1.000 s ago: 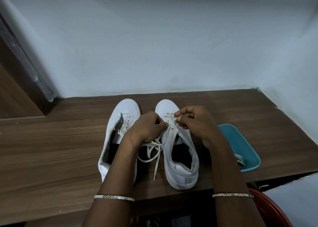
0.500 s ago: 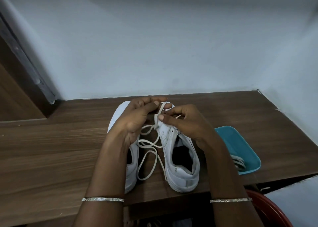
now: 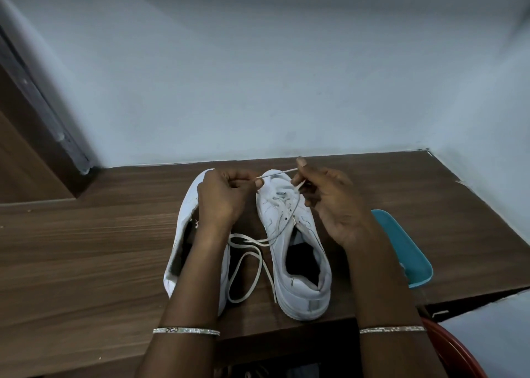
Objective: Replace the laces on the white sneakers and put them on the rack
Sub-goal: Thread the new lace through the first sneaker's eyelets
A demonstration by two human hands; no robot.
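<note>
1. You are facing a brown wood-grain bench (image 3: pixel 86 248) set into a corner of pale painted walls (image 3: pixel 258 76), with a dark door frame standing at the left.
2. Two white sneakers are lying side by side on it, toes pointing away from you toward the wall and heels toward you, so their long axes are running straight out from your body.
3. Your left hand (image 3: pixel 223 200) is curling over the toe of the left sneaker (image 3: pixel 186 214) and pinching the lace (image 3: pixel 249 240). Your right hand (image 3: pixel 335 208) is pinching it further along, so a short stretch is running taut between them.
4. Below your right hand the lace is dropping along the eyelet row of the right sneaker (image 3: pixel 301 263), then trailing in loose loops on the bench between the two shoes.
5. That eyelet row is sitting just beneath the taut stretch and slightly toward you. Your right hand is the nearer one, so it is probably the one feeding the lace.
6. A teal tray (image 3: pixel 407 251) is lying just beside your right forearm and a red rounded rim (image 3: pixel 459 357) is showing at the lower right. Neither is blocking you, though the slack loops are looking likely to snag. No rack is showing.
</note>
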